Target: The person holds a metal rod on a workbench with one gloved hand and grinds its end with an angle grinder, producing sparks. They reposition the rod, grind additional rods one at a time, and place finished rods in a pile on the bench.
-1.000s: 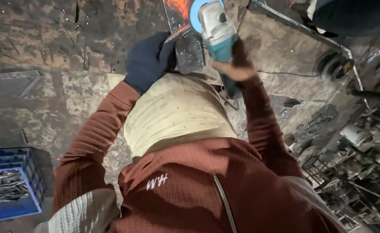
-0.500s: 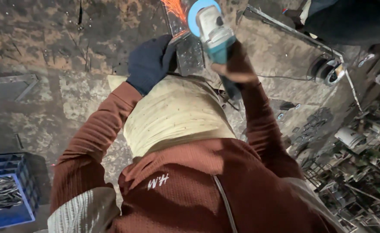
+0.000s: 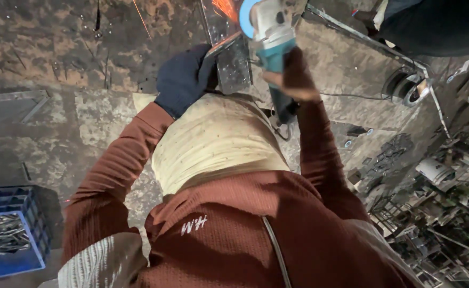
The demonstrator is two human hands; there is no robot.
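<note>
We hold the grinder (image 3: pixel 271 40) in our bare right hand (image 3: pixel 293 80), fingers wrapped tight round its teal body, its blue guard at the top edge of view. Our gloved left hand (image 3: pixel 184 80) clamps the metal plate (image 3: pixel 233 66) by its left edge, steadying it on the stained floor (image 3: pixel 58 64). Orange sparks (image 3: pixel 225 8) fly where the disc meets the plate. A blue crate (image 3: pixel 10 234) sits well apart, lower left

- Grinder (image 3: pixel 269 40) disc: cut off by the top edge at 12 o'clock.
- Crate (image 3: pixel 10 234) at 8 o'clock: cut by the left edge, contents blurred.
</note>
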